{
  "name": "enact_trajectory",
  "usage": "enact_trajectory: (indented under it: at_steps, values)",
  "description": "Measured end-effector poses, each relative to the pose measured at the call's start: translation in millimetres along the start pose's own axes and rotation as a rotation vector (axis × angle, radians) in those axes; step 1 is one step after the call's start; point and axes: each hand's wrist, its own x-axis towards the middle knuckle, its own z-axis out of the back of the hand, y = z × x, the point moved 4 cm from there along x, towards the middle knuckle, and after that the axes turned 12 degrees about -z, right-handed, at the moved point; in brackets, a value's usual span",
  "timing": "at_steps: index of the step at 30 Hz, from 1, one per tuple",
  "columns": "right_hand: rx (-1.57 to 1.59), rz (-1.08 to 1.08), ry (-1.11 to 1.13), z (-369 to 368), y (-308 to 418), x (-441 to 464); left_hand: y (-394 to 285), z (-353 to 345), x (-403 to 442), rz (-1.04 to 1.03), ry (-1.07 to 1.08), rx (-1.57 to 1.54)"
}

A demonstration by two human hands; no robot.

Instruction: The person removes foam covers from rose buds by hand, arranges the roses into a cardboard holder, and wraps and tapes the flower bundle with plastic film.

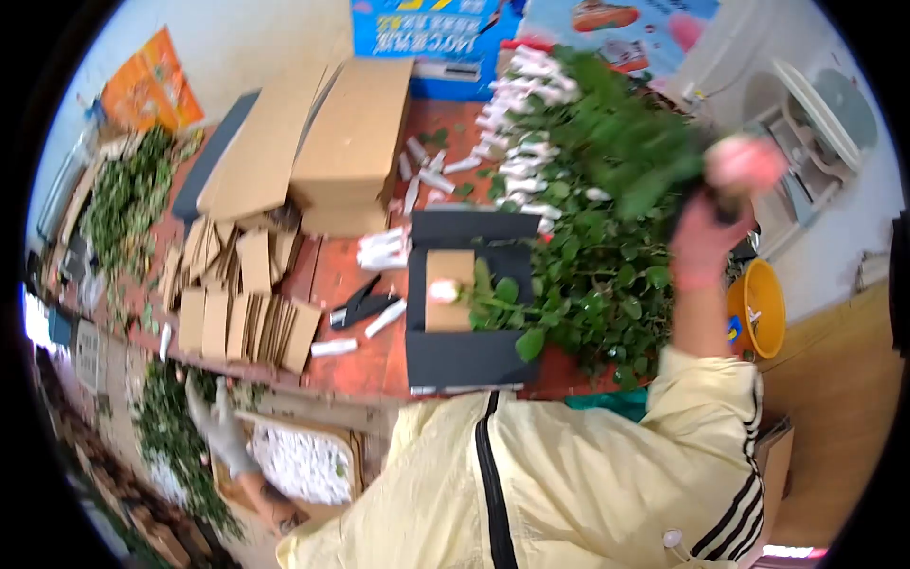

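My right hand (706, 237), at the right, is closed around a pink rose (746, 164); the bloom and its leaves (635, 142) are blurred by motion. My left hand (223, 427), in a pale glove, is stretched out at the lower left with fingers apart, beside green stems (166, 417) and above a tray. On the red table (336, 266) lies an open dark box (460, 228) with a cardboard insert (460, 316). A pale pink rose (444, 290) rests in it, its leafy stem reaching right over the box's side.
Roses with white-wrapped heads (521, 104) are heaped at the back right. Large cardboard boxes (346, 152), small cardboard pieces (246, 327) and cut greenery (128, 199) lie left. A tray of white sleeves (303, 465) stands below; a yellow basket (761, 308) is at right.
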Motion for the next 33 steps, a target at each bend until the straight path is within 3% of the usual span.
enact_trajectory:
  at_steps: [2,4,6,7,10,12,14,15,18,19,21,22,24,26,27,32,33]
  values:
    - [-0.068,-0.084,-0.156,16.6,0.7,50.9,-90.2,-53.3,12.8,-0.219,0.24,-0.213]
    - [-0.06,-0.064,-0.208,41.6,6.4,111.2,-195.1,-103.7,15.9,-0.633,0.446,-0.28]
    - [0.622,-0.062,0.091,89.8,1.6,184.8,-252.9,-157.3,9.1,-0.904,0.675,-0.429]
    - [0.833,-0.038,0.239,109.5,8.9,214.5,-263.2,-184.0,3.3,-0.962,0.679,-0.426]
    - [0.169,0.421,0.171,82.1,83.1,193.4,-263.9,-255.4,-9.4,-1.112,0.839,-0.291]
    - [-0.286,0.709,0.132,44.3,125.5,162.4,-250.9,-278.7,-16.2,-1.118,0.891,-0.265]
    - [-0.539,0.829,0.114,11.1,133.2,108.3,-242.3,-284.0,-24.1,-1.099,1.112,-0.261]
    - [-0.566,0.521,0.4,-12.0,100.0,54.4,-237.1,-277.3,-28.5,-1.117,1.024,-0.28]
    - [-0.695,0.553,0.708,-80.6,68.3,-50.8,-241.2,-251.1,-32.1,-1.042,1.06,-0.327]
    - [-0.693,0.371,0.909,-95.7,36.0,-93.9,-231.1,-253.9,-40.5,-0.953,1.043,-0.342]
    - [-0.794,0.298,1.1,-117.7,-0.6,-153.5,-230.3,-243.4,-44.4,-0.924,1.031,-0.327]
    - [-0.907,0.414,1.087,-125.4,-8.3,-170.8,-230.8,-239.4,-45.5,-0.902,1.007,-0.315]
    - [-0.928,0.374,1.336,-138.0,-7.0,-187.9,-232.1,-234.0,-51.9,-0.883,1.006,-0.255]
    - [-0.896,0.395,1.416,-145.8,-0.3,-202.1,-235.6,-226.0,-52.7,-0.913,0.899,-0.091]
    - [-0.851,0.293,1.532,-150.1,-2.6,-205.9,-236.3,-224.0,-53.0,-0.913,0.859,-0.074]
    - [-0.726,0.149,1.517,-153.1,-32.7,-233.4,-230.3,-225.4,-59.9,-0.831,0.904,-0.102]
    - [-0.649,0.194,1.415,-149.9,-38.0,-237.4,-229.1,-225.6,-62.5,-0.827,0.886,-0.112]
